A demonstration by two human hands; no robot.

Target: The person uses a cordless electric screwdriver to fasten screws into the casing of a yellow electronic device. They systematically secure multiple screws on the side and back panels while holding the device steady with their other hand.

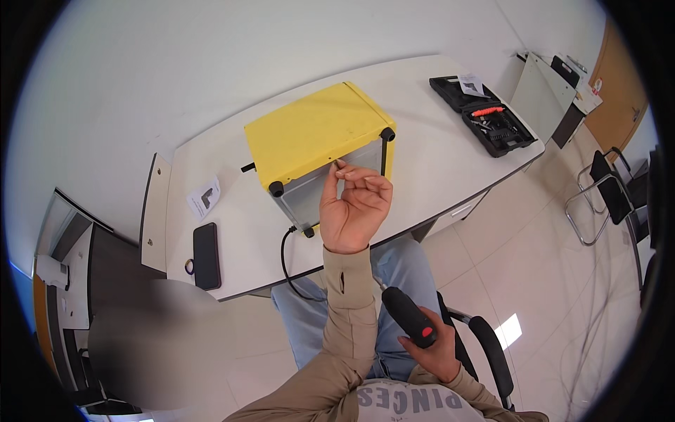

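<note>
A yellow box-shaped appliance (316, 130) lies tipped on the white table, its grey underside and black feet toward me. My left hand (357, 205) is palm up at the near edge of the yellow panel. Its thumb and forefinger are pinched together against that edge; whatever is between them is too small to make out. Low over my lap, my right hand (439, 352) grips a black cordless screwdriver (406, 316) with a red spot on its end. The screwdriver's bit points up and left, well apart from the appliance.
A black tool case (485, 116) with bits and an orange piece lies open at the table's far right. On the left are a phone (207, 256), a small ring (189, 266) and a printed leaflet (204, 198). A black power cord (284, 260) hangs off the front edge.
</note>
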